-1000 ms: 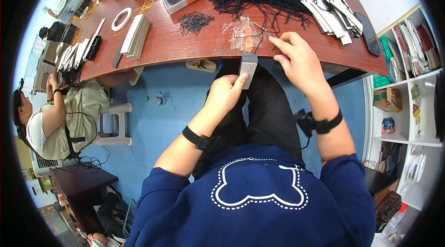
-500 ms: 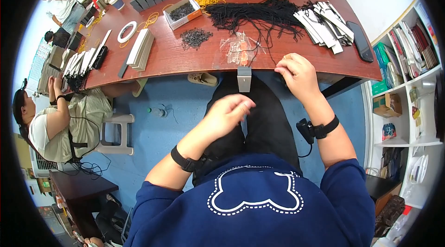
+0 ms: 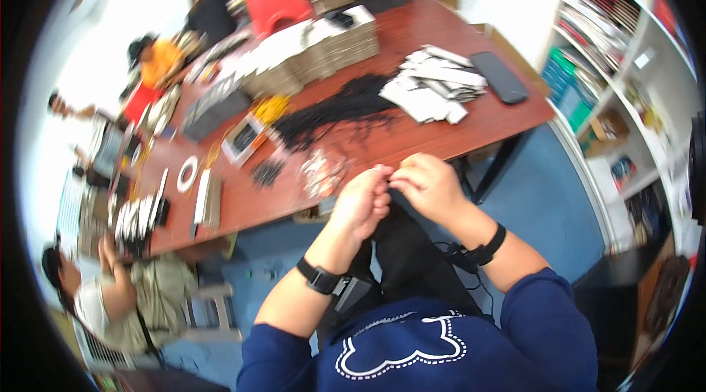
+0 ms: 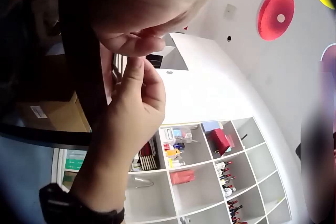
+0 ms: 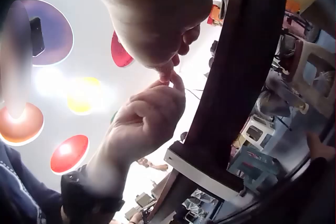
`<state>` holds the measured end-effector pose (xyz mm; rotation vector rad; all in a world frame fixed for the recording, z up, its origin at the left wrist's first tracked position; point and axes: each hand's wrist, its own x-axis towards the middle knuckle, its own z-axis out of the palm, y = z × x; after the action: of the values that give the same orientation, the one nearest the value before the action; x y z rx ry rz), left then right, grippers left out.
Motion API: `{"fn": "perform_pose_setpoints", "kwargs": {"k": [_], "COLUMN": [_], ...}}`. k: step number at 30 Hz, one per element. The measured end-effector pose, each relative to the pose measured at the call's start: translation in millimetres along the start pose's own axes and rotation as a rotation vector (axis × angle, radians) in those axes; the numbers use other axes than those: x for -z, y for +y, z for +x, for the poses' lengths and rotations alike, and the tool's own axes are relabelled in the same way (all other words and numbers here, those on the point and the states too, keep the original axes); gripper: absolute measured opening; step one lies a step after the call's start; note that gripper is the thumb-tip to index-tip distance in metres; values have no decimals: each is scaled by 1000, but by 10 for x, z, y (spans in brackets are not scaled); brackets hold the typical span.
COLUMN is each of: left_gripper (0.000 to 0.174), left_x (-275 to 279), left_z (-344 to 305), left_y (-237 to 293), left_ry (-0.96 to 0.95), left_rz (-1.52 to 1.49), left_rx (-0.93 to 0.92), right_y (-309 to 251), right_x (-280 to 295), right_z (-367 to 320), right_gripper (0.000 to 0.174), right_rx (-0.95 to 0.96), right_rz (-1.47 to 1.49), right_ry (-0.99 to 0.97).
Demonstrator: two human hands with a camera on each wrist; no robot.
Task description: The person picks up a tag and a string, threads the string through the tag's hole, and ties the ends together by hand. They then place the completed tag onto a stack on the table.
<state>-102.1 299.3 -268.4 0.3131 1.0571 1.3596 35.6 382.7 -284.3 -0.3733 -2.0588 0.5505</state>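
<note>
Both hands are raised together in front of the table's near edge, fingertips meeting. My left hand [image 3: 360, 204] has curled fingers, its thumb and forefinger pinched in the right wrist view. Thumb and forefinger of my right hand [image 3: 430, 190] pinch at the same spot. A thin dark cord [image 5: 195, 94] trails from the pinch; the fingers hide most of it. A grey block [image 3: 354, 293] shows beside the left wrist, low over the lap. Beyond the hands, clear plastic packaging with orange parts [image 3: 322, 173] lies on the table [image 3: 434, 127].
Black cords [image 3: 331, 116], white strips [image 3: 434, 83] and a dark phone [image 3: 499, 77] lie on the table. Farther left are a box of small black parts [image 3: 245, 138], a white ring [image 3: 187, 174] and pale stacks [image 3: 208, 199]. A person [image 3: 121, 296] sits at left.
The left hand has moved up to meet the right, which has shifted left and lower. The head view has turned, bringing more people and the table's far side into sight.
</note>
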Motion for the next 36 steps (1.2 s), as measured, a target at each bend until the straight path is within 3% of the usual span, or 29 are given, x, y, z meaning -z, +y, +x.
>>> {"fn": "perform_pose_setpoints", "kwargs": {"k": [3, 7, 10, 11, 18, 20, 21, 24, 31, 33, 34, 36], "left_gripper": [17, 20, 18, 17, 13, 15, 21, 27, 21, 17, 17, 19], "left_x": [-102, 134, 322, 383, 528, 538, 544, 701, 953, 1046, 1093, 1139], "left_z": [292, 753, 846, 834, 245, -113, -331, -734, -1332, -1383, -1384, -1419], "left_y": [154, 629, 894, 946, 1000, 895, 843, 650, 531, 410, 387, 226], "left_ry": [138, 187, 245, 239, 301, 250, 162, 32, 284, 359, 313, 248], "left_rz": [-23, 0, 59, 73, 305, 501, 471, 219, 247, 375, 437, 425], "left_rx": [-91, -193, -232, -221, -460, -633, -639, -508, -568, -603, -709, -811], "right_y": [34, 149, 171, 196, 124, 68, 114, 80, -71, -151, -185, -298], "right_x": [170, 331, 575, 599, 485, 501, 517, 449, 211, 177, 166, 139], "right_z": [-58, -92, -40, -63, -179, -296, -384, -521, -518, -485, -415, -339], "right_gripper": [7, 7, 14, 15, 12, 20, 23, 21, 21, 17, 15, 14], "right_rx": [-109, -505, -571, -604, -710, -652, -635, -728, -821, -846, -765, -731], "right_rz": [80, 882, 1582, 1613, 1379, 1344, 1351, 1296, 1215, 1017, 821, 784], "right_ry": [7, 116, 181, 220, 194, 150, 58, 23, -194, -340, -457, -488]}}
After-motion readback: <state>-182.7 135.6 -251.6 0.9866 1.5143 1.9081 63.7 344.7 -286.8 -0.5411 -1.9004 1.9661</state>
